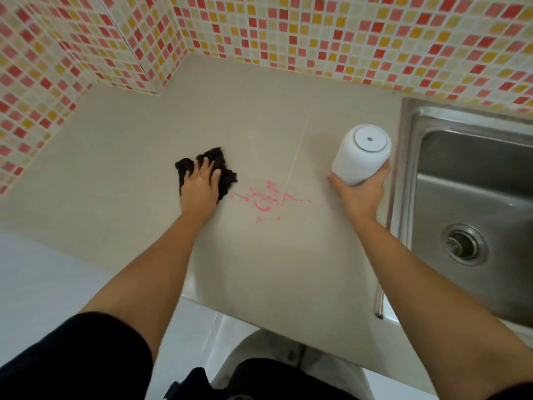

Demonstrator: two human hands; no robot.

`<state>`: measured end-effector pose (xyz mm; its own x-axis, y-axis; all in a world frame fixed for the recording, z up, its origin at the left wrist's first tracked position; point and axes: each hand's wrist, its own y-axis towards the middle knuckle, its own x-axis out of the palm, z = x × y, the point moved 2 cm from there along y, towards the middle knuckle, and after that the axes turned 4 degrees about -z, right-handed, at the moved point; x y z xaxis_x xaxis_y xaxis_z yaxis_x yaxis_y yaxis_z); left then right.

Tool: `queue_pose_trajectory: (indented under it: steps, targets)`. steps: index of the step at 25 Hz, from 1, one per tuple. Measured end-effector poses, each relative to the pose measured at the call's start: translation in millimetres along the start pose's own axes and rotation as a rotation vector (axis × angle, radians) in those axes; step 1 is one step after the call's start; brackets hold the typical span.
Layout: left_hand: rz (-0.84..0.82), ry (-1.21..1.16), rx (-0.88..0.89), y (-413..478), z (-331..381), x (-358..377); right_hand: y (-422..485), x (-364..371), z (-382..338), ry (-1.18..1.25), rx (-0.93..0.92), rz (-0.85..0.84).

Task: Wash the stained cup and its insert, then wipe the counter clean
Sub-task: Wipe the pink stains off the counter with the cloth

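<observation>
Cup, white and turned bottom-up, sits at right centre of the frame, grasped around its lower end by the right hand, just beside the steel sink. At centre left, the left hand lies flat with fingers spread, pressing a black cloth onto the beige counter. Pink smears mark the counter between the hands, just right of the cloth.

no writing, label, brand or number can be read anywhere; the white cylindrical plastic cup shows no lettering.
</observation>
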<state>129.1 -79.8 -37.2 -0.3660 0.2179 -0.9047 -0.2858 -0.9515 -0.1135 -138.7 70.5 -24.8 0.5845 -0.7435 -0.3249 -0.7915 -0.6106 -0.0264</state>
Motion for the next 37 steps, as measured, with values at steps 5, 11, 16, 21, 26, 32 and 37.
queue_pose_trajectory:
  steps: [5, 11, 16, 21, 26, 32, 37]
  targets:
    - [-0.130, -0.087, 0.171, -96, 32, 22, 5, 6, -9, 0.013, -0.012, 0.045]
    - [0.022, 0.002, -0.304, -58, 48, 35, 41, -5, -67, 0.036, -0.206, -0.073]
    - [-0.111, 0.004, 0.034, -37, 132, 72, 57, 0, -88, -0.078, -0.279, -0.215]
    - [-0.067, 0.278, 0.085, -108, 68, 60, 60, 5, -89, -0.096, -0.278, -0.263]
    - [-0.213, 0.210, -0.001, -32, 123, 64, 61, 6, -96, -0.063, -0.299, -0.284]
    - [-0.194, 0.369, 0.386, -131, 94, 71, 67, 12, -96, -0.072, -0.304, -0.306]
    - [-0.207, 0.298, 0.192, -61, 132, 81, 71, 3, -91, -0.080, -0.305, -0.304]
